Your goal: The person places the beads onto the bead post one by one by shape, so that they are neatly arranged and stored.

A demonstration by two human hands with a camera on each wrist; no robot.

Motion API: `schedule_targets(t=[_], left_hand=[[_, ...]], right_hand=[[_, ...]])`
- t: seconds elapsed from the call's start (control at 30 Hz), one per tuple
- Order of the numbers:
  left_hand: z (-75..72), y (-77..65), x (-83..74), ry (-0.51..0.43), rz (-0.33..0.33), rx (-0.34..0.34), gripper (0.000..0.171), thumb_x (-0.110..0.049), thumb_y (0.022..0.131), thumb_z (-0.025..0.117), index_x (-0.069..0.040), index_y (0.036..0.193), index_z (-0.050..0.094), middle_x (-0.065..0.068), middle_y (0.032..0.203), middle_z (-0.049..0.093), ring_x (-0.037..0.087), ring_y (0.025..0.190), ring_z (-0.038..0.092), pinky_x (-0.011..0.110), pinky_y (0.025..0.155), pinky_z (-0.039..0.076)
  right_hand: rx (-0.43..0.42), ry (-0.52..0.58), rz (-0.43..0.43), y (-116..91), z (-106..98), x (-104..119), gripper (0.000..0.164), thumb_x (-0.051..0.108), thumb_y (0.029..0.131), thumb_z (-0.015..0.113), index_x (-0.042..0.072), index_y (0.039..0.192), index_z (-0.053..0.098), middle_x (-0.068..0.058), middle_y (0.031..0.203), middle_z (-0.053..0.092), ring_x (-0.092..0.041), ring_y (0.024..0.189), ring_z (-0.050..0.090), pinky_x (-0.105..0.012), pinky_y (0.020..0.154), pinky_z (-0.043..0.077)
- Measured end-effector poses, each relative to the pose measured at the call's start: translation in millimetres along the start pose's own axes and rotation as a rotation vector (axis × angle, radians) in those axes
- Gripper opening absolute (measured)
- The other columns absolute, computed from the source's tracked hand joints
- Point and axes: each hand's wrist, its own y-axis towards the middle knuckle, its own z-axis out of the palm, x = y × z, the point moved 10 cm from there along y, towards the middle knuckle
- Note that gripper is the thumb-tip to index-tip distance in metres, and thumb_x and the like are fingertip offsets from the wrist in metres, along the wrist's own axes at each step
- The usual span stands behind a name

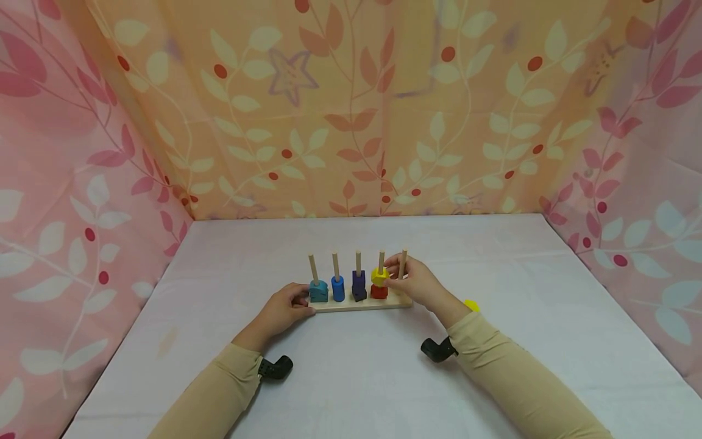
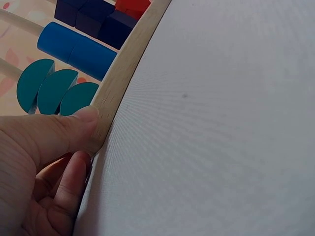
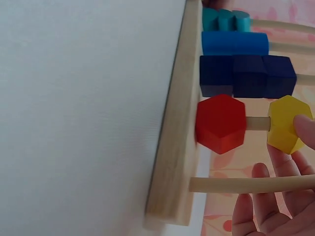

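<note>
A wooden peg board (image 1: 359, 307) with a row of several upright pegs stands on the table. At its left end my left hand (image 1: 281, 310) grips the base, thumb (image 2: 83, 118) on the front edge. My right hand (image 1: 421, 283) pinches a yellow faceted block (image 3: 284, 123) that is threaded on the fourth peg. Below it on that peg sits a red faceted block (image 3: 220, 123), with a stretch of bare peg between the two. The rightmost peg (image 3: 246, 185) carries no block and passes in front of my right fingers.
Teal half-round blocks (image 2: 56, 91), blue cylinders (image 2: 76, 49) and dark navy blocks (image 3: 246, 76) fill the other pegs. A yellow piece (image 1: 471, 305) lies on the white table (image 1: 356, 378), partly behind my right sleeve. Patterned curtains (image 1: 351, 110) enclose the table's back and sides.
</note>
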Motion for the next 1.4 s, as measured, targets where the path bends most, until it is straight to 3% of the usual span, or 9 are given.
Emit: schedule_targets(t=[0.37, 0.57, 0.93, 1.17, 1.4], left_hand=[[-0.1, -0.6, -1.7, 0.009, 0.002, 0.0, 0.046, -0.016, 0.077, 0.074, -0.012, 0.121, 0.058, 0.0, 0.103, 0.056, 0.011, 0.085, 0.053, 0.029, 0.074, 0.044], [0.0, -0.8, -1.9, 0.008, 0.002, 0.003, 0.046, -0.017, 0.077, 0.074, -0.013, 0.121, 0.058, 0.0, 0.104, 0.056, 0.011, 0.085, 0.053, 0.029, 0.075, 0.044], [0.3, -0.4, 0.1, 0.007, 0.001, 0.003, 0.046, -0.017, 0.078, 0.073, -0.013, 0.121, 0.058, 0.0, 0.105, 0.056, 0.011, 0.086, 0.053, 0.03, 0.076, 0.044], [0.1, -1.0, -0.7, 0.001, -0.005, 0.004, 0.047, -0.017, 0.077, 0.074, -0.014, 0.121, 0.058, -0.001, 0.104, 0.056, 0.012, 0.086, 0.053, 0.03, 0.075, 0.044], [0.1, -1.5, -1.3, 0.011, -0.006, 0.002, 0.047, -0.018, 0.078, 0.073, -0.013, 0.122, 0.057, -0.001, 0.106, 0.056, 0.011, 0.086, 0.053, 0.03, 0.076, 0.044]], right_hand=[[-0.004, -0.065, -0.037, 0.1, 5.6, -8.1, 0.028, 0.013, 0.079, 0.071, 0.01, 0.104, 0.058, -0.006, 0.101, 0.06, -0.023, 0.097, 0.054, -0.042, 0.088, 0.043], [0.009, -0.065, -0.076, -6.4, -1.2, -4.2, 0.032, 0.016, 0.081, 0.069, 0.007, 0.11, 0.057, -0.006, 0.102, 0.062, -0.023, 0.096, 0.055, -0.04, 0.082, 0.044], [-0.016, -0.161, -0.146, -25.5, -49.3, 0.2, 0.029, 0.021, 0.085, 0.066, 0.009, 0.109, 0.057, -0.008, 0.104, 0.062, -0.023, 0.097, 0.056, -0.04, 0.083, 0.045], [-0.047, -0.18, -0.134, -43.4, -82.0, -12.4, 0.027, 0.024, 0.086, 0.064, 0.007, 0.106, 0.058, -0.007, 0.1, 0.062, -0.023, 0.096, 0.057, -0.04, 0.084, 0.044], [-0.057, -0.2, -0.094, -61.5, -98.7, -36.3, 0.029, 0.026, 0.086, 0.064, 0.005, 0.106, 0.058, -0.008, 0.099, 0.062, -0.023, 0.094, 0.056, -0.036, 0.081, 0.044]])
